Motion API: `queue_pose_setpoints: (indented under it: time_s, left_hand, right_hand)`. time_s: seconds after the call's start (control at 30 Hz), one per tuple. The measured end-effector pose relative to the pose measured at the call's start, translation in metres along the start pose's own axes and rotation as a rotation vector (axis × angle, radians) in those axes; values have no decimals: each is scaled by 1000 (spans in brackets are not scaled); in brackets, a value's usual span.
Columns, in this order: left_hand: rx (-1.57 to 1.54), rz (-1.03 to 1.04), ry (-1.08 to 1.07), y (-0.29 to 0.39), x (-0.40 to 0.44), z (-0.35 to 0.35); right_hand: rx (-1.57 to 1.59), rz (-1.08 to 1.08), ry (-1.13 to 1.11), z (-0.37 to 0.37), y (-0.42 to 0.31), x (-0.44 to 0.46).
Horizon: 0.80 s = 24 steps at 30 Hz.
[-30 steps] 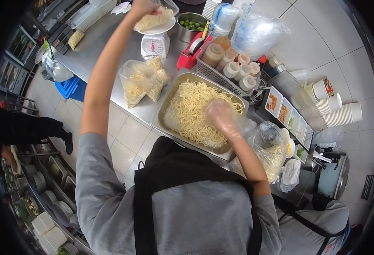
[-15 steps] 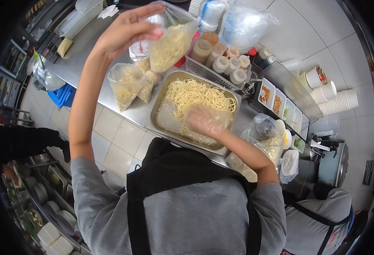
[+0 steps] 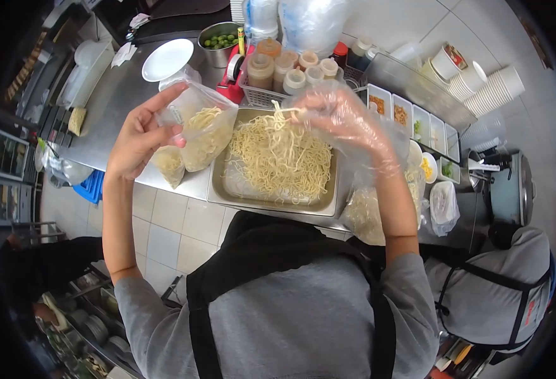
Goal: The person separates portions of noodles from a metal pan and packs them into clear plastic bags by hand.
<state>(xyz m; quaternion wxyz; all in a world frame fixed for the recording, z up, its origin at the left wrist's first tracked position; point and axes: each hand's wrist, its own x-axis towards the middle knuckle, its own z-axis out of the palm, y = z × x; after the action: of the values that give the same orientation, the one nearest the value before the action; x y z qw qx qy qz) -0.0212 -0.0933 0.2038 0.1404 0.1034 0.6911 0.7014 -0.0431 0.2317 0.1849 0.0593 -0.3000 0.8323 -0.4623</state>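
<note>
My left hand (image 3: 144, 131) grips the rim of a clear plastic bag (image 3: 210, 146) partly filled with yellow noodles, beside the tray's left edge. In a loose clear plastic glove, my right hand (image 3: 341, 117) pinches a clump of noodles (image 3: 283, 120), whose strands hang down over the tray. Below it, a metal tray (image 3: 218, 189) holds a spread pile of noodles (image 3: 275, 161); bare metal shows at its near left. Another small bag of noodles (image 3: 169, 165) stands on the counter under my left hand.
Behind the tray, a basket (image 3: 262, 98) holds several sauce bottles. A white plate (image 3: 168, 60), a pot of green fruit (image 3: 220, 43) and a red dial scale (image 3: 232, 72) stand at the back left. Topping containers (image 3: 420, 123) line the right. A co-worker (image 3: 493, 284) is at lower right.
My right hand has risen from the tray with noodles and moved right. My left hand has lowered the bag and brought it nearer. The camera view has shifted.
</note>
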Motion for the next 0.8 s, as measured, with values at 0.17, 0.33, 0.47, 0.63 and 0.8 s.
queue_pose_setpoints:
  time_s: [0.17, 0.33, 0.47, 0.63, 0.8]
  left_hand:
    - [-11, 2, -15, 3, 1, 4]
    - [8, -16, -1, 8, 1, 18]
    - [16, -23, -46, 7, 4, 19]
    - [-20, 7, -36, 5, 6, 20]
    - [-8, -17, -91, -4, 13, 18]
  right_hand:
    - [394, -30, 42, -19, -29, 8]
    - [359, -283, 40, -52, -63, 25]
    - [517, -486, -49, -77, -76, 47]
    - [240, -340, 34, -71, -96, 48]
    - [620, -700, 87, -61, -91, 63]
